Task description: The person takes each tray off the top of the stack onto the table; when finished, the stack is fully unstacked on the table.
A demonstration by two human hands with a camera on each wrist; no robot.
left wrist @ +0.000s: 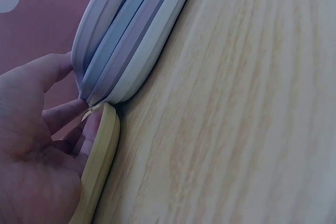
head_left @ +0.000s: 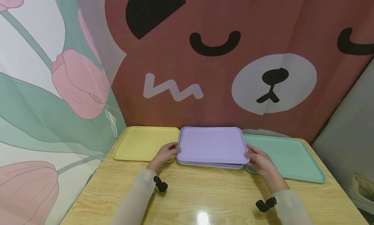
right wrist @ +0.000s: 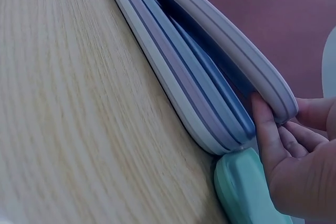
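A light purple tray [head_left: 212, 145] tops a stack at the middle of the table. Below it, a blue tray [left wrist: 118, 43], another purple tray [left wrist: 136, 40] and a white tray [left wrist: 152, 51] show their edges. My left hand [head_left: 166, 154] grips the top tray's left end, thumb on its rim and fingers lower at the edge. At the other end my right hand [head_left: 261, 160] pinches the same tray between thumb and fingers. In the right wrist view that end is raised, leaving a gap above the blue tray [right wrist: 210, 72].
A yellow tray [head_left: 143, 142] lies left of the stack, under my left hand. To the right lies a green tray [head_left: 292, 158]. The wooden table [head_left: 210, 192] meets a patterned cloth [head_left: 216, 82] behind the trays.
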